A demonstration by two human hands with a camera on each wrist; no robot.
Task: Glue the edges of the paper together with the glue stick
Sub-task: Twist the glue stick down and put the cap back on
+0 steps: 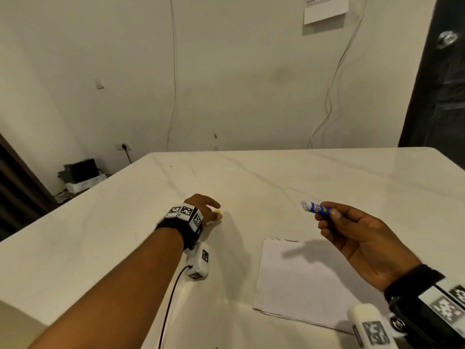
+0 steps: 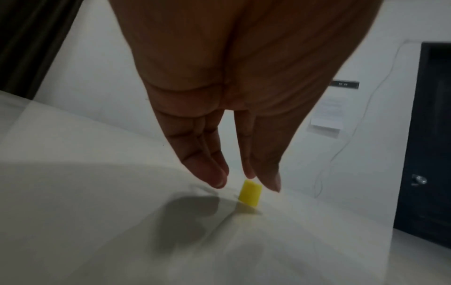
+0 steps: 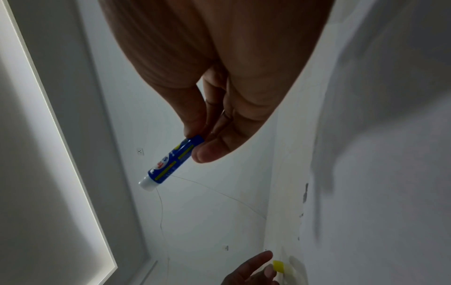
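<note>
White marble table [image 1: 327, 172], paper sheet [image 1: 302, 285], yellow cap [image 2: 250, 193]

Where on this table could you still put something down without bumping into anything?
The table is bare along its far side by the wall, and in a strip between the yellow cap and the paper. The left hand hovers at the cap; the right hand, holding the glue stick, hangs over the paper.

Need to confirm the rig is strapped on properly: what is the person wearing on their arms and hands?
Both forearms are bare, no sleeves, no gloves. The left hand has a black wrist strap carrying white blocks printed with black square markers, plus a white module with a thin black cable running back along the arm. The right hand wears a matching black strap with white marker blocks.
</note>
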